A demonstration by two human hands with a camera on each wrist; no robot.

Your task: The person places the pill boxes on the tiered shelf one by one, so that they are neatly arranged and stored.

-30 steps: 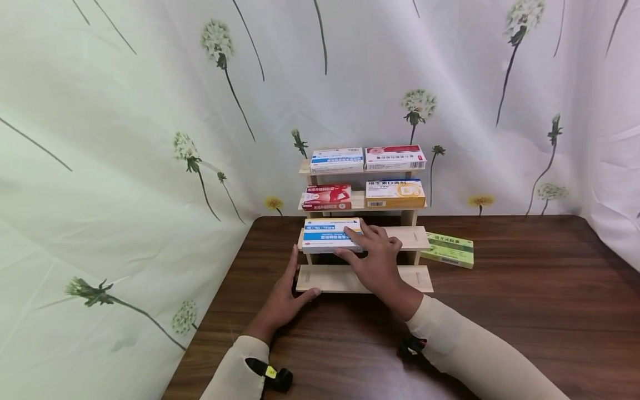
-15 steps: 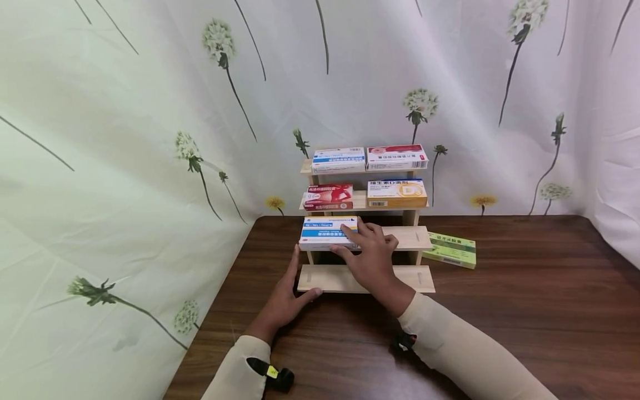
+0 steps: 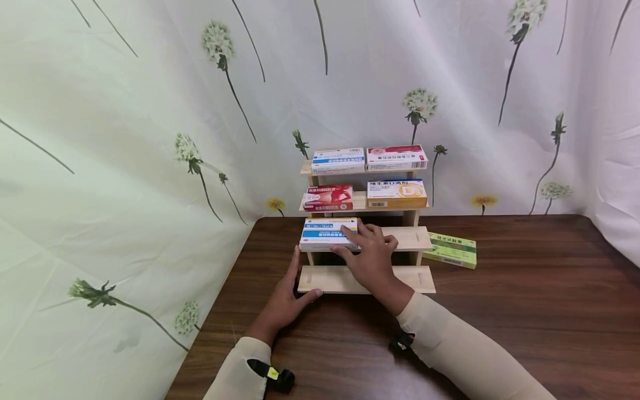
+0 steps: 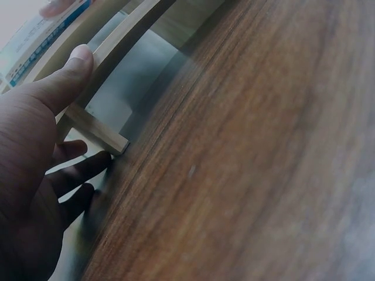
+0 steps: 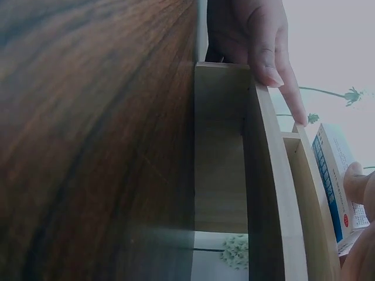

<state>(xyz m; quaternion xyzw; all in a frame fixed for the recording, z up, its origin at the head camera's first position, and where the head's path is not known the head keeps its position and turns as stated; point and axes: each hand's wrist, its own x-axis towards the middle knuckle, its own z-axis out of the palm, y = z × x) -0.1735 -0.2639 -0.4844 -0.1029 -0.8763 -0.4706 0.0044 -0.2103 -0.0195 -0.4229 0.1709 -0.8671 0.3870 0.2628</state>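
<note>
A blue-and-white medicine box (image 3: 325, 239) lies at the left end of the second-lowest shelf of a stepped wooden rack (image 3: 410, 238). My right hand (image 3: 372, 258) holds it at its right end, the thumb along the front and the index finger on the top face. In the right wrist view, the thumb presses the side of the medicine box (image 5: 334, 181). My left hand (image 3: 282, 303) is at the rack's lower left corner, thumb against the front edge of the bottom shelf (image 3: 332, 279) and index finger extended up along the left side.
Higher shelves hold a red box (image 3: 328, 198), an orange-and-white vitamin D box (image 3: 396, 193), another blue-and-white box (image 3: 338, 160) and a red-and-white box (image 3: 396, 158). A green box (image 3: 450, 250) lies on the wooden table (image 3: 525, 311), right of the rack. A flower-print curtain (image 3: 360, 72) hangs behind.
My right hand has shifted the medicine box slightly left along the shelf, to its left end. Over the last half second little has moved. The left hand has stayed at the rack's corner.
</note>
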